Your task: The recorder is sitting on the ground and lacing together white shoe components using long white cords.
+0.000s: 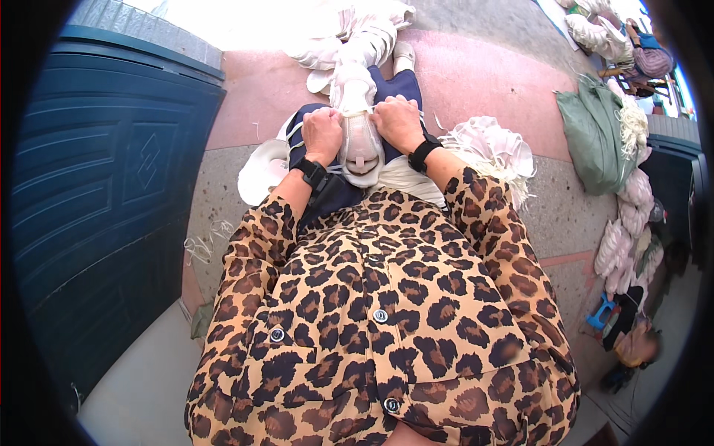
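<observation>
Between my knees lies a long stack of white fabric pieces (361, 145), its near end rounded and pointing toward me. Farther off, the same white material carries on as a bunched, banded row (366, 46). A thin white string (358, 113) runs across the top of the stack. My left hand (323, 135) is closed in a fist at the stack's left side, gripping the string. On the opposite side, my right hand (398, 123) is also closed, pulling on the string. The fingertips of both hands are mostly hidden.
A pile of white fabric pieces (487, 152) lies right of my leg, and a round white piece (260, 171) lies on the left. Loose string scraps (208, 241) are on the floor. A blue door (111, 171) stands left. A green sack (591, 137) and people sit at right.
</observation>
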{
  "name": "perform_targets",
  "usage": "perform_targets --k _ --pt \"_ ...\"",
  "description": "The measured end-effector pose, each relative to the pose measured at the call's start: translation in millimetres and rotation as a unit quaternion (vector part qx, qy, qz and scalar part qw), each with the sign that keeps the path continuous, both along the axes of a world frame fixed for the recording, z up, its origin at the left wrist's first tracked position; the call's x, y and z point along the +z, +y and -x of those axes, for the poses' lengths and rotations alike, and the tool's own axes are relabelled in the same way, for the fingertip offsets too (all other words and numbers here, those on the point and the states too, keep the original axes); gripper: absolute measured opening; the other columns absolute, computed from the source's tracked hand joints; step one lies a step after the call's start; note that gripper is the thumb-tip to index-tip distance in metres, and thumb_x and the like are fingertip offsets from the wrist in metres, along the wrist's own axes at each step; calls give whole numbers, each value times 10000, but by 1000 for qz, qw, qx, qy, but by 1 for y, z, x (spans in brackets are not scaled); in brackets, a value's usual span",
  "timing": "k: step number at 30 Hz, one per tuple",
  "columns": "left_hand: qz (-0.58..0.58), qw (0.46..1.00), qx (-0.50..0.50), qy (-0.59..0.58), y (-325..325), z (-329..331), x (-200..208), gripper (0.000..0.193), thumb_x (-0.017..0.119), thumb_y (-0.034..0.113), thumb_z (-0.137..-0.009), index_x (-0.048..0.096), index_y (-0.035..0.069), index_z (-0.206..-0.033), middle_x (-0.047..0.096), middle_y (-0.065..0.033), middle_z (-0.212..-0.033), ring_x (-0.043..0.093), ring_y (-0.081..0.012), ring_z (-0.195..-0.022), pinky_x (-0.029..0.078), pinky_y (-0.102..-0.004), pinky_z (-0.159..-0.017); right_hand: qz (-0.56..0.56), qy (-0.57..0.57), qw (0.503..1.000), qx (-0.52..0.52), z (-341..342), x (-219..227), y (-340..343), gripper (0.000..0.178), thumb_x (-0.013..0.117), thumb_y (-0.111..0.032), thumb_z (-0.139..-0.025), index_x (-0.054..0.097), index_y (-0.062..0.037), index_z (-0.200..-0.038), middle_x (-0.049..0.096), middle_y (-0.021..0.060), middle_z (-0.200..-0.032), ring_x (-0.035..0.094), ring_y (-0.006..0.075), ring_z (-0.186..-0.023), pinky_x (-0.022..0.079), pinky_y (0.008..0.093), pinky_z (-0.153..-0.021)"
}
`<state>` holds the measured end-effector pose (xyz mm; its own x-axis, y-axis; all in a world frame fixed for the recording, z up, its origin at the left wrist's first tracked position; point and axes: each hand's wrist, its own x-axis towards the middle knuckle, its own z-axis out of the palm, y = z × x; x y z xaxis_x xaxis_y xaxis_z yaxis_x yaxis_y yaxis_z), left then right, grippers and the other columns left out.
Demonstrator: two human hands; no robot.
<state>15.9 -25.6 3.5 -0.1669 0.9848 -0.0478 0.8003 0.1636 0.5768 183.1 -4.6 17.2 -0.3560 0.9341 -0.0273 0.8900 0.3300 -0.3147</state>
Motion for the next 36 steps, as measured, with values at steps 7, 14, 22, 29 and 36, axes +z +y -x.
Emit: perform_targets --k 7,14,22,29,36 --pt "67 981 -102 152 1 2 12 179 566 215 -771 649 56 -761 621 -132 -783 548 -302 -827 434 -416 -729 -25 11 1000 8 -1 -3 -1 226 610 -280 -727 655 -59 -724 610 87 -773 567 236 -799 406 393 -694" --pt "-21 899 -315 303 19 -2 39 105 557 118 -723 648 71 -704 625 -75 -732 553 -238 -853 425 -363 -701 -19 6 1000 16 -2 -3 -1 227 594 -268 -741 654 -49 -720 611 101 -768 566 245 -796 407 398 -690" --pt "-6 976 -114 184 -12 -5 25 267 599 317 -753 637 54 -729 620 -117 -744 532 -292 -798 426 -399 -681 2 -17 1000 25 -1 13 -8 271 569 -304 -770 651 -47 -754 610 94 -805 555 236 -823 396 389 -703" --pt "-22 970 -121 211 -31 -10 37 394 627 285 -733 580 -9 -991 603 -115 -915 494 -261 -919 404 -383 -747 47 -11 998 36 -4 4 -6 271 563 -278 -761 639 -22 -806 604 126 -868 554 261 -877 414 405 -750" --pt "6 979 -116 169 -27 -4 19 287 567 227 -773 606 51 -997 606 -103 -921 514 -293 -901 417 -407 -748 46 63 995 69 -5 -11 0 197 542 -185 -740 620 -10 -786 599 167 -815 564 309 -815 429 417 -758"
